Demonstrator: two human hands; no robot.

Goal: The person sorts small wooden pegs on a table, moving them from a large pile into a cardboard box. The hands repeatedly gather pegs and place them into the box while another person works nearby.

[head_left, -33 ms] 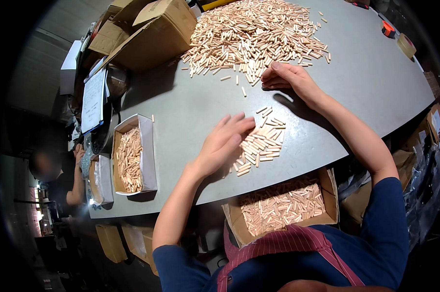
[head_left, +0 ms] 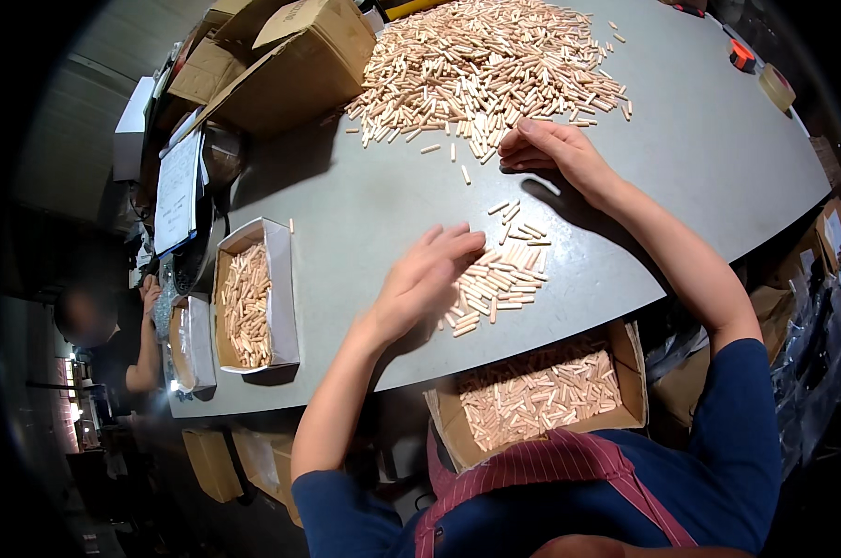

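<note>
My left hand, palm down with its fingers stretched out, is over the left edge of a small spread of short wooden dowels near the table's front. Its fingertips are slightly blurred. Several dowels lie partly hidden under it. Farther off, my right hand rests on its side at the front edge of a large heap of the same dowels. The right fingers are loosely bent and a little apart, with no dowel visible between them.
A cardboard box of dowels sits at my lap below the grey table. To the left stand a white-sided box of dowels, a clipboard and a large carton. Tape lies far right. Another person is at left.
My left hand has shifted very slightly, and some dowels in the small spread have moved a little to the right. My right hand stays where it was.
</note>
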